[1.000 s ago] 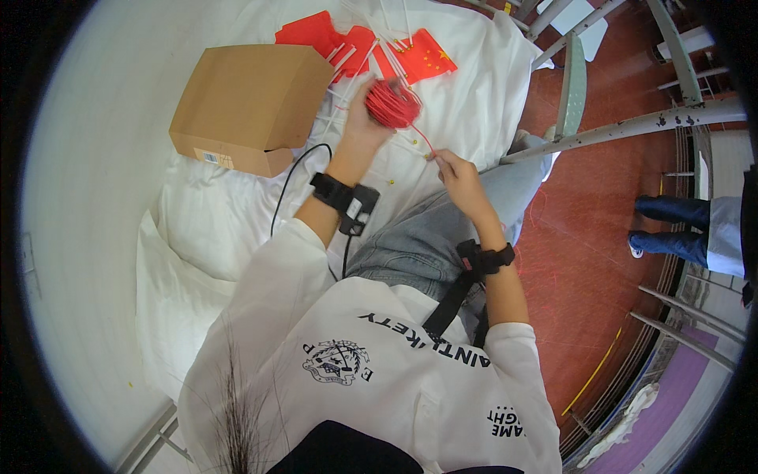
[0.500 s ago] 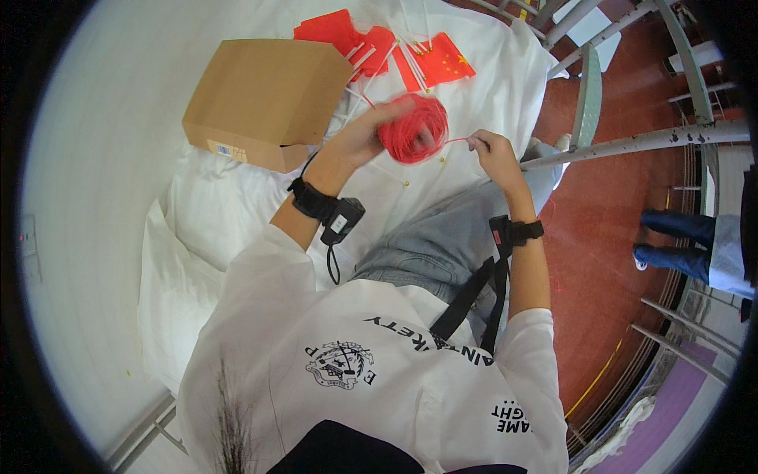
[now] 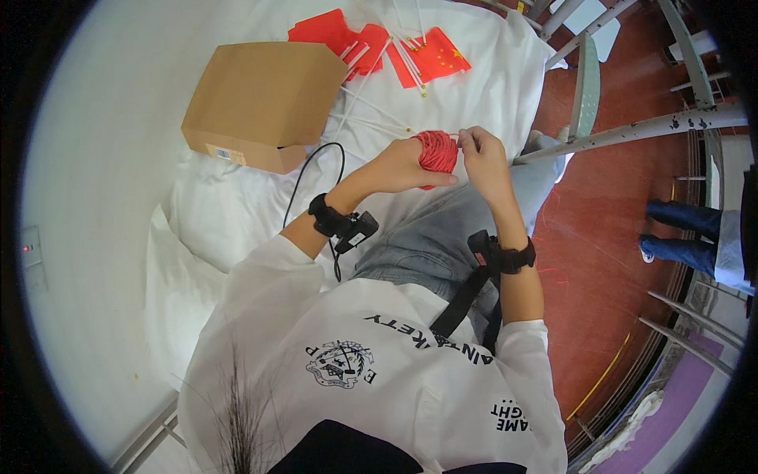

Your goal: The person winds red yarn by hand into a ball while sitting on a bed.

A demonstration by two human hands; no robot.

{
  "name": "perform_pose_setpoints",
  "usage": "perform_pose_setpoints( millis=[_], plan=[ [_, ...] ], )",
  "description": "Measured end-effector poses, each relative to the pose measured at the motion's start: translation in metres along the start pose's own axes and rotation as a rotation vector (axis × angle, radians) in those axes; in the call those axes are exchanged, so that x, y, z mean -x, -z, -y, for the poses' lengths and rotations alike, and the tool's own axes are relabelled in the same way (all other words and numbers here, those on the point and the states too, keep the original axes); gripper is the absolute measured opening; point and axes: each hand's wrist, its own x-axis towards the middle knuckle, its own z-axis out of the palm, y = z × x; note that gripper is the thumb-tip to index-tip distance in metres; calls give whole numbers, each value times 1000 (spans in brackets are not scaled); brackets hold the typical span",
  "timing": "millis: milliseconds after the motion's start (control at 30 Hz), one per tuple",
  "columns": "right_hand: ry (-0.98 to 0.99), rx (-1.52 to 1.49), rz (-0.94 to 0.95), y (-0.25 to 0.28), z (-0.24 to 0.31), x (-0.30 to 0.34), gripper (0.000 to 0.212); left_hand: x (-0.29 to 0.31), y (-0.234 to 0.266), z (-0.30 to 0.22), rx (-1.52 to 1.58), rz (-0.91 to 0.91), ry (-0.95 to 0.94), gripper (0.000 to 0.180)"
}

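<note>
A ball of red string (image 3: 437, 152) sits in my left hand (image 3: 399, 167), whose fingers curl round its left side and underside. Close against the ball's right side is my right hand (image 3: 483, 154), with thumb and fingertips pinched on the string's strand. Several small red flags (image 3: 439, 57) with yellow stars and white sticks lie on the white sheet beyond the ball. To the left of them stands a closed brown cardboard box (image 3: 264, 99).
The white bedsheet (image 3: 209, 205) lies under the box and flags. A metal bed rail (image 3: 639, 133) and green-grey post (image 3: 586, 91) border the right side. Beyond is a red floor (image 3: 584, 237), where a person in jeans (image 3: 679, 241) stands. A black cable (image 3: 341, 170) loops by my left wrist.
The string ball has gone from blurred and spread out to a compact bundle, turned and lower. My right hand has come in from the right, up to the ball.
</note>
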Motion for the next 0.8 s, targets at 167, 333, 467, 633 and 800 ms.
perform_pose_setpoints(
  millis=[167, 333, 467, 633, 800],
  plan=[
    [-88, -300, 59, 0, 28, 6, 16, -12, -17, 26, -698, -520, -457, 22],
    [-125, -327, 193, -1, 18, 12, 19, -20, -18, 38, -729, -695, -414, 22],
    [-65, -172, 285, -3, 6, 17, 24, -27, -19, 51, -649, -707, -304, 26],
    [-135, -201, 123, -4, 8, 32, 24, -33, -22, 56, 6, -504, 66, 24],
    [-141, -181, 138, 8, 12, 47, 27, -39, -28, 63, 519, -194, 7, 37]
  ],
)
